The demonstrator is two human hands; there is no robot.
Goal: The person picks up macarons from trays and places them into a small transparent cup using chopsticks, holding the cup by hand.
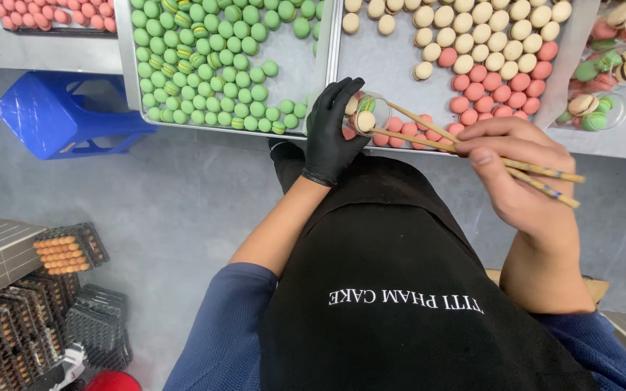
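My left hand (331,127), in a black glove, grips a small clear plastic cup (368,112) with macarons inside, held at the front edge of a metal tray (393,54). My bare right hand (519,170) holds a pair of wooden chopsticks (465,141). Their tips pinch a cream macaron (364,121) at the mouth of the cup. The tray carries cream macarons (472,29) and pink macarons (501,87). A second tray (295,61) to the left holds many green macarons (211,65).
Filled clear cups (606,72) of mixed macarons stand at the right on the steel counter. A blue plastic stool (59,112) sits on the grey floor at left. Dark stacked trays (45,304) lie at lower left. Another tray of pink macarons (52,16) is at top left.
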